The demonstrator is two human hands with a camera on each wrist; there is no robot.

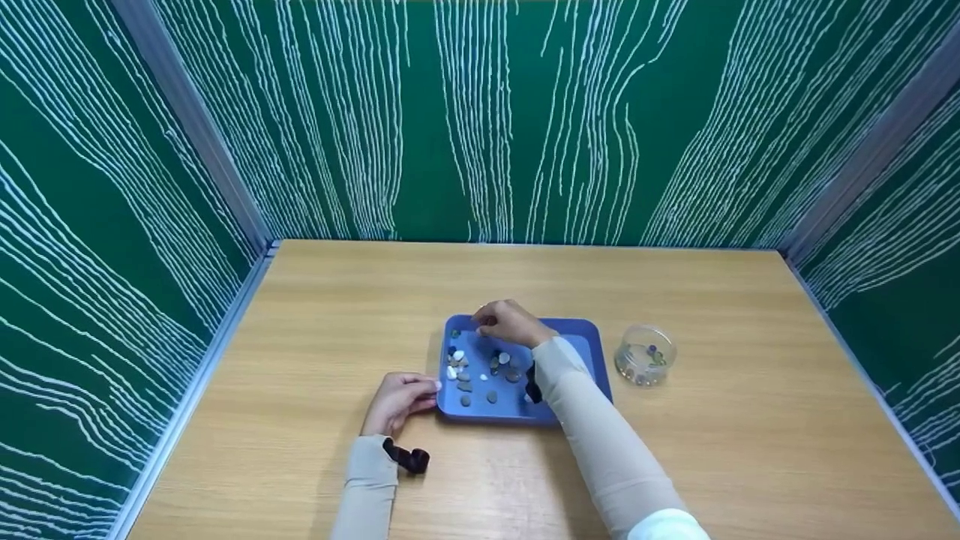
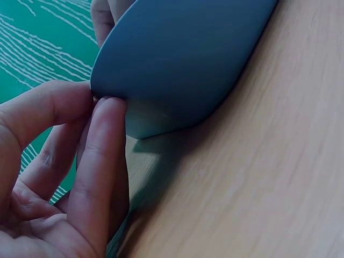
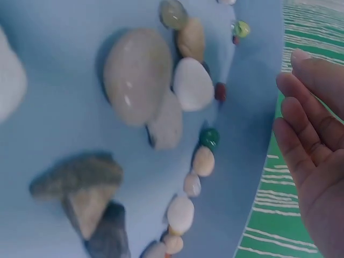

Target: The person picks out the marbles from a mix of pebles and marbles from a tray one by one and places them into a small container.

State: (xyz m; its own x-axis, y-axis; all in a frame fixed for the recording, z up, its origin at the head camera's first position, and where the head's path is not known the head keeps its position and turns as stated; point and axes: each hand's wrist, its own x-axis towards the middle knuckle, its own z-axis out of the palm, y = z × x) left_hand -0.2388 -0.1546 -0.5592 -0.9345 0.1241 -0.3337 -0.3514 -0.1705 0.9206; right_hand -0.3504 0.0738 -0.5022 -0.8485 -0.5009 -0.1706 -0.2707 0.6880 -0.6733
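A blue tray [image 1: 487,418] lies on the table with several pebbles and small glassy beads in it. At its front left corner my left hand [image 1: 401,397] pinches the rim between fingertips, as the left wrist view shows up close. My right hand [image 1: 514,324] hovers over the back edge of the tray, fingers loosely bent, nothing visible in them. In the right wrist view, a large smooth pebble [image 3: 137,75], a white pebble [image 3: 193,84], a dark stone [image 3: 78,174] and a green bead [image 3: 209,138] lie on the tray floor. My right forearm hides part of the tray's right side.
A round clear container [image 1: 645,356] with small beads in it stands right of the tray. Green panels with white wavy lines [image 1: 480,120] enclose the wooden table [image 1: 337,300] at the back and both sides. A black strap [image 1: 409,456] hangs from my left wrist.
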